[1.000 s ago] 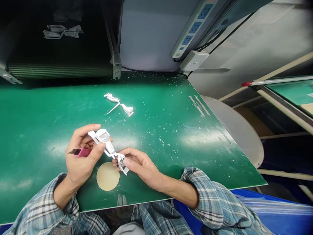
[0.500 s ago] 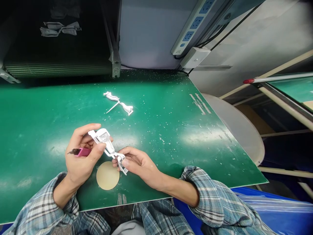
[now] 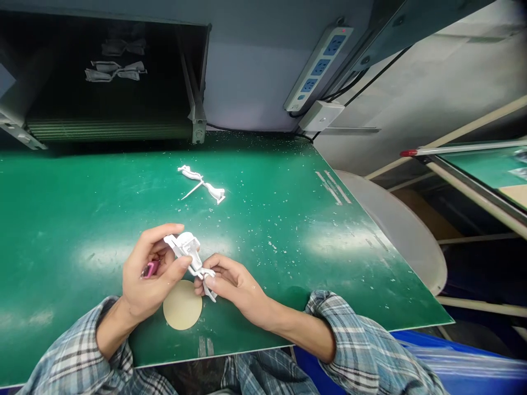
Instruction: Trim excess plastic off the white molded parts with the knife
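Note:
Both hands hold one white moulded plastic part (image 3: 188, 249) just above the green table (image 3: 82, 219). My left hand (image 3: 150, 277) grips its upper end between thumb and fingers and also has a pink-handled knife (image 3: 150, 269) tucked in the palm. My right hand (image 3: 230, 285) pinches the part's lower end. A tan round disc (image 3: 181, 310) lies on the table right under the hands.
A second white plastic piece (image 3: 201, 185) lies farther back on the table. More white parts (image 3: 115, 71) sit on a dark shelf at upper left. A power strip (image 3: 315, 68) hangs above. A pale round stool top (image 3: 395, 219) stands to the right of the table edge.
My left hand has turned so the knife's blade no longer sticks out to the left. The white part is tilted more upright between the hands, which have drawn closer. The camera tipped slightly.

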Tool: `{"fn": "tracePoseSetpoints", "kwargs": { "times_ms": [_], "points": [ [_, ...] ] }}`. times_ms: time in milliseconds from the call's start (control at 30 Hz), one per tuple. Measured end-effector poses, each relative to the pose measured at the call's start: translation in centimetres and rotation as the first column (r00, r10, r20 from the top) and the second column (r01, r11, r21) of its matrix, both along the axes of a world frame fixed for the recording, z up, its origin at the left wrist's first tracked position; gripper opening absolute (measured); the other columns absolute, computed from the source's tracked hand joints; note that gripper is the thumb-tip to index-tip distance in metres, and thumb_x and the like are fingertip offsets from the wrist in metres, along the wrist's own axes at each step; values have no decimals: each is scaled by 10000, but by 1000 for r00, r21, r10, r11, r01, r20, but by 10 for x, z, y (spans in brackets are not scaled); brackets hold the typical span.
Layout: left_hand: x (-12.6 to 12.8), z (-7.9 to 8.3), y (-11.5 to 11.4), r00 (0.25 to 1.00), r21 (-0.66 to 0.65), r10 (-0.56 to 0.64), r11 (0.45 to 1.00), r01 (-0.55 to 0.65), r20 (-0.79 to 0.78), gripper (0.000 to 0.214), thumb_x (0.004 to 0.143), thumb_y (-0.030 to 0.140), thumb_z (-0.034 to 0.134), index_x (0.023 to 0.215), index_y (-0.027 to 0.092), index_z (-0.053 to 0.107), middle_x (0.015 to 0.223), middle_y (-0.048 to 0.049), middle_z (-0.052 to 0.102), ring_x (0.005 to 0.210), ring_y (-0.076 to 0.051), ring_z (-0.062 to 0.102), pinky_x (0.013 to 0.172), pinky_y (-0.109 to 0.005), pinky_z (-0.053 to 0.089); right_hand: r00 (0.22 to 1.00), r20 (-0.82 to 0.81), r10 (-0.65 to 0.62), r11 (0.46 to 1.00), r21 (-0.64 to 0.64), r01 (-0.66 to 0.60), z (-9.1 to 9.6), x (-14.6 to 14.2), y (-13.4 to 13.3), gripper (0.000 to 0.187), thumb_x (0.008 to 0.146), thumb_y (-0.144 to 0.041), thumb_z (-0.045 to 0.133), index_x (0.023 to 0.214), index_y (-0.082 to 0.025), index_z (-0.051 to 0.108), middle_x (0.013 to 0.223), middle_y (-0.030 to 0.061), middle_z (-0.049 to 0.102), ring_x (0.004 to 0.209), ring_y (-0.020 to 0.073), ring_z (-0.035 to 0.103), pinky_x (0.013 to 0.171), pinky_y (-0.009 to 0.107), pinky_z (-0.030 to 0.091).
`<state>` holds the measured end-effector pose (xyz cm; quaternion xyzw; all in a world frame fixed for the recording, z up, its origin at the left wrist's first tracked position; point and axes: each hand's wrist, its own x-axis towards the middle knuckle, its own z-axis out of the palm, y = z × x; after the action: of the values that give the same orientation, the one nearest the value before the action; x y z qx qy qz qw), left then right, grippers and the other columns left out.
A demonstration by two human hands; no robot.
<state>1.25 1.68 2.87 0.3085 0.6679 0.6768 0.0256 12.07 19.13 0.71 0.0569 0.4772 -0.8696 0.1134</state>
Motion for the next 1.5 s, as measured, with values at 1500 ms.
{"fn": "tracePoseSetpoints", "kwargs": {
  "times_ms": [1500],
  "points": [
    [-11, 7, 10, 913, -23, 5, 1000, 5, 409, 463, 954, 421, 742, 1332, 212, 576, 861, -33, 782, 441, -75, 510, 514, -227, 519, 995, -57, 81, 995, -61, -84, 0, 1, 0, 298, 987, -389, 726, 1157, -153, 660, 1046, 92, 763, 856, 174, 773, 719, 270, 620]
  ]
}}
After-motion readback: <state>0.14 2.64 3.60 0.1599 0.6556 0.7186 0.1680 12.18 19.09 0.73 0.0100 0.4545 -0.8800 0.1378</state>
